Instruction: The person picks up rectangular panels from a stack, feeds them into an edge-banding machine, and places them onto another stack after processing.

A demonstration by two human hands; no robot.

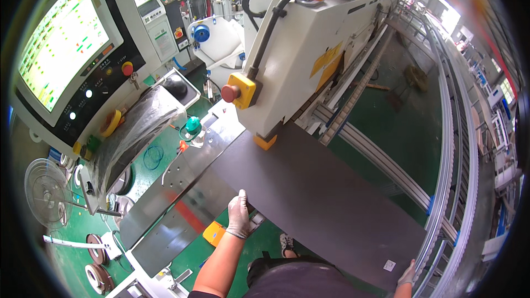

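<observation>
A long dark grey panel lies slantwise in front of me, its far end under the white machine head. My left hand, in a pale glove, is closed on the panel's near edge, thumb on top and the other fingers largely hidden. At the panel's right end my right hand, also gloved, holds the edge near a small white label. An orange corner piece at the bottom of the machine head sits right above the panel.
A metal worktable extends left of the panel. A control cabinet with a lit screen, a plastic-covered keyboard tray and a wire fan stand at left. Along the right runs a curved-looking rail. A red stop button juts toward me.
</observation>
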